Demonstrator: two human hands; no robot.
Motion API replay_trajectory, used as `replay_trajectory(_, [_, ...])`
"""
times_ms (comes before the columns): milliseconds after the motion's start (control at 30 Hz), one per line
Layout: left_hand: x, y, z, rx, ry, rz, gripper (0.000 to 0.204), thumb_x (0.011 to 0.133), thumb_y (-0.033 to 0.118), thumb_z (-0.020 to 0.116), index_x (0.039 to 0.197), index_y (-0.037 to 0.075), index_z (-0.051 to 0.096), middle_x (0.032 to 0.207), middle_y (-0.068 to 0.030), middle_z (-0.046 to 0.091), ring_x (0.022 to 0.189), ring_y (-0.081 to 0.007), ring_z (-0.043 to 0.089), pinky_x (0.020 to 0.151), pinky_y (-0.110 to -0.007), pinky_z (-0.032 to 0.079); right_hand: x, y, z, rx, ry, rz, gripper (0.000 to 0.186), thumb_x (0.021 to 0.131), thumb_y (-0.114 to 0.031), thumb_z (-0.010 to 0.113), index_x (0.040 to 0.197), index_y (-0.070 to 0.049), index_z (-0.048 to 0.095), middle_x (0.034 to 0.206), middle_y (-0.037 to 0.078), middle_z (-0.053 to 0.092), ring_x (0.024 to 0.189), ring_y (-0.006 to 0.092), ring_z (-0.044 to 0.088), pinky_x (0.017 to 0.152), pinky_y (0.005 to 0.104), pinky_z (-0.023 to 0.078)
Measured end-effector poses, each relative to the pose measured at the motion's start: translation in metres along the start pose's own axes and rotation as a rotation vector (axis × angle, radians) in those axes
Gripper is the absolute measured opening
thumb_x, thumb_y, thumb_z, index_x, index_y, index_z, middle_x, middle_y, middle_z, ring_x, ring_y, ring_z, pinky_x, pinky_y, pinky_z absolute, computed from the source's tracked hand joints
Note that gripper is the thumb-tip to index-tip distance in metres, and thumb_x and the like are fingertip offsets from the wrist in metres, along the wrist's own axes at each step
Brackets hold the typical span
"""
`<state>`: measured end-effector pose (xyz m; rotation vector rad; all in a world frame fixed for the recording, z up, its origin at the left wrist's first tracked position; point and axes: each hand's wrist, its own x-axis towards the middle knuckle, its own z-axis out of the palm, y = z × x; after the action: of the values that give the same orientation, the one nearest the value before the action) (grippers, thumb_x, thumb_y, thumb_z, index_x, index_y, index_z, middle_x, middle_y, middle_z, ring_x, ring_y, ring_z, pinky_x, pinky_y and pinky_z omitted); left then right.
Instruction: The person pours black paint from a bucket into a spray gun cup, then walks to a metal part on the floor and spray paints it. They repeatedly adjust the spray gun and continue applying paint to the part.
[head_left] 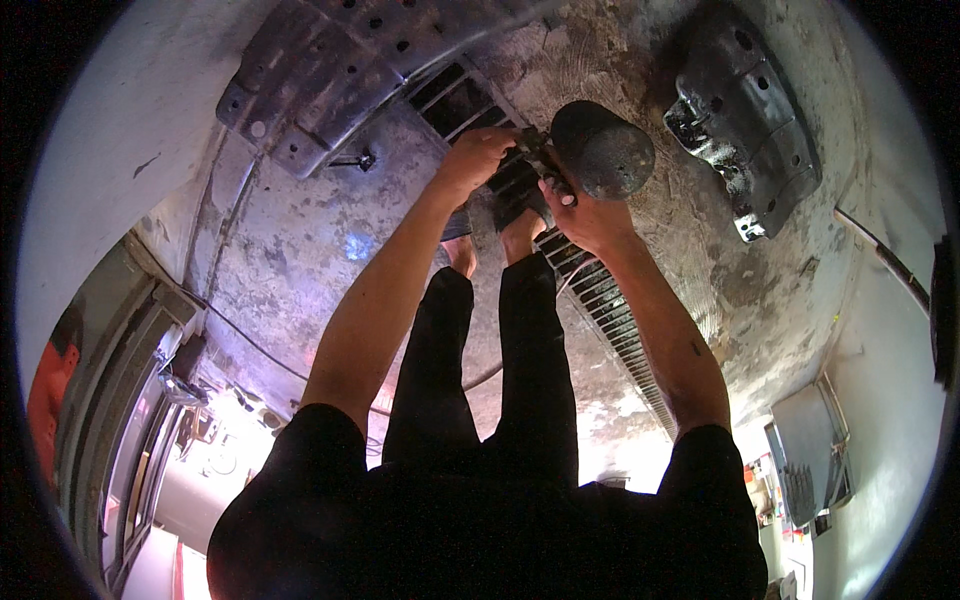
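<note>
Clamping a dark tool (537,148) in the right hand (598,222); left hand (474,162) touches it, its grip unclear.

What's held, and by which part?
A dark canister, by the fitting at its side, in the right grip; left grip is at the fitting's left end, hold unclear.

A wide fisheye view looks steeply down from head height onto the floor (290,250).

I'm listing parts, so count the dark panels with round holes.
2: one panel at the upper left, cut by the picture's top edge; another at the upper right, beyond the dark cylinder. Others may be hidden.
</note>
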<state>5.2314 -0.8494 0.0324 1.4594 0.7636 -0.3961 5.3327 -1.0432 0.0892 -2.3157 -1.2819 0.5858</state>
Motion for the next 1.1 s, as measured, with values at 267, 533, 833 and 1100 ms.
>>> replay_trajectory(267, [0.029, 0.012, 0.016, 0.258, 0.038, 0.325, 0.036, 0.092, 0.038, 0.065, 0.103, 0.005, 0.075, 0.089, -0.0169, 0.073, 0.085, -0.0274, 0.071, 0.077, -0.036, 0.053, -0.008, 0.014, -0.017, 0.080, -0.130, 0.177, 0.049, 0.094, -0.041, 0.063, 0.136, -0.018, 0.057, 0.117, 0.018, 0.067, 0.105, 0.0407, 0.065, 0.087, 0.0471, 0.053])
replay_trajectory(533, [0.044, 0.022, 0.054, 0.380, 0.100, 0.274, 0.044, 0.094, 0.044, 0.056, 0.080, 0.006, 0.073, 0.077, -0.0226, 0.066, 0.079, -0.0426, 0.065, 0.071, -0.048, 0.051, -0.019, 0.028, -0.032, 0.107, -0.170, 0.376, 0.051, 0.094, -0.045, 0.064, 0.137, -0.019, 0.057, 0.109, 0.016, 0.071, 0.099, 0.0344, 0.069, 0.082, 0.0417, 0.055])
replay_trajectory(833, [0.059, 0.015, 0.071, 0.477, 0.125, 0.289, 0.048, 0.095, 0.047, 0.053, 0.080, 0.007, 0.074, 0.079, -0.0217, 0.068, 0.083, -0.0434, 0.065, 0.077, -0.050, 0.052, -0.019, 0.028, -0.046, 0.139, -0.193, 0.462, 0.050, 0.092, -0.043, 0.068, 0.135, -0.019, 0.060, 0.112, 0.015, 0.070, 0.098, 0.0318, 0.069, 0.080, 0.0402, 0.054])
replay_trajectory(1100, [0.058, 0.014, 0.068, 0.447, 0.073, 0.265, 0.047, 0.093, 0.048, 0.057, 0.080, 0.007, 0.074, 0.082, -0.0197, 0.070, 0.086, -0.0414, 0.067, 0.078, -0.047, 0.053, -0.019, 0.027, -0.042, 0.106, -0.173, 0.456, 0.048, 0.092, -0.042, 0.067, 0.133, -0.018, 0.061, 0.115, 0.016, 0.069, 0.105, 0.0362, 0.067, 0.085, 0.0414, 0.054])
